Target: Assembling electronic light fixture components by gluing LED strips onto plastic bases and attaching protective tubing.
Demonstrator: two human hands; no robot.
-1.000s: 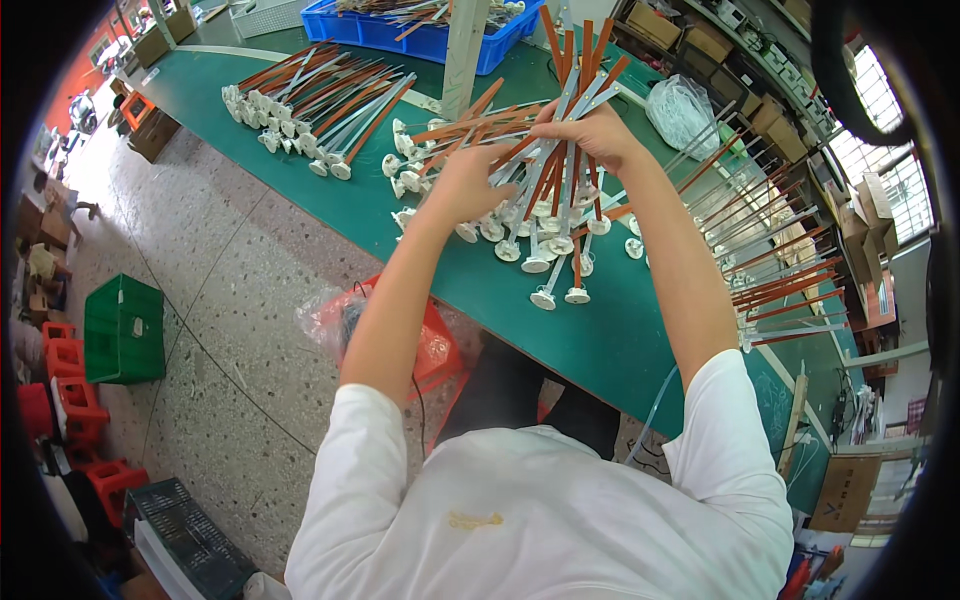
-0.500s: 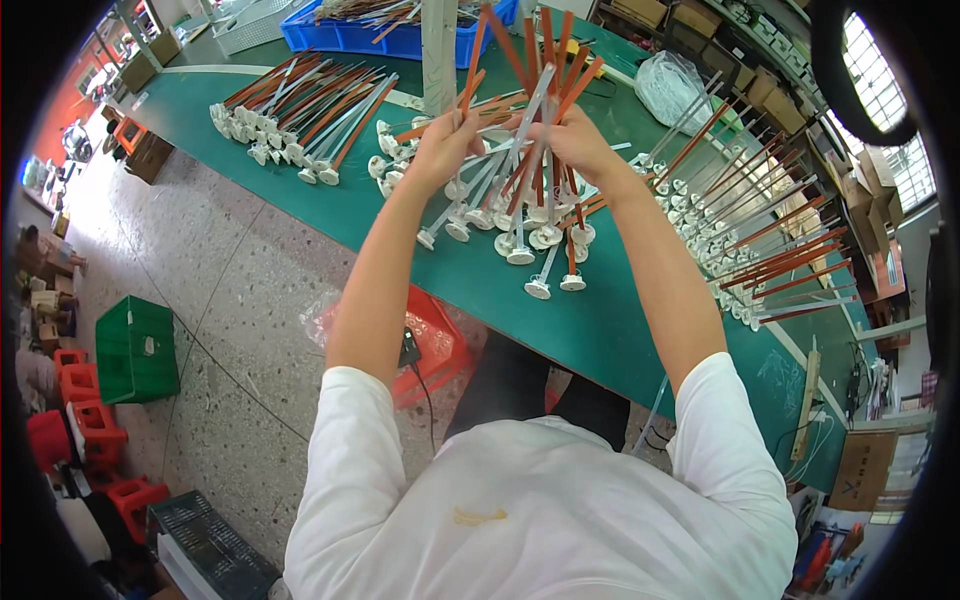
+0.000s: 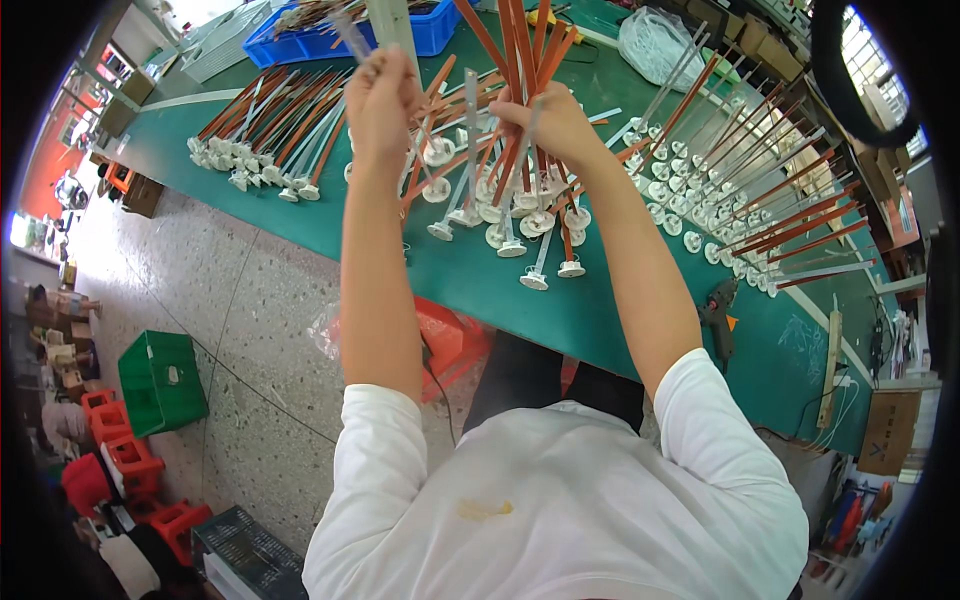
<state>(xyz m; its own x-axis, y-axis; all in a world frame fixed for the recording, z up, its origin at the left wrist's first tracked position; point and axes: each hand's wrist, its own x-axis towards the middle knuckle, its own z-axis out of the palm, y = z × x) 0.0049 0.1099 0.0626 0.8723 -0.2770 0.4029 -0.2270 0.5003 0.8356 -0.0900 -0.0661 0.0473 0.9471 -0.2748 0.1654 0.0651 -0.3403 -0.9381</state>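
Note:
My right hand is closed around a bundle of reddish-brown and grey strips, which fan out above the fist. White round bases sit at the strips' lower ends, low over the green table or touching it. To the left and higher up, my left hand is closed, fingers pinched on a pale grey strip that is blurred and sticks out above it. Its lower end is hard to pick out among the strips behind. More white-based strips lie between the two hands.
Laid-down strips with white bases form a pile at the table's left. Rows of upright ones stand at the right, near a glue gun. Behind are a blue crate, a post and a clear plastic bag.
My left hand has moved up and left, away from the bundle, with a grey strip. My right hand keeps its hold on the bundle. The view has shifted, and the glue gun now shows.

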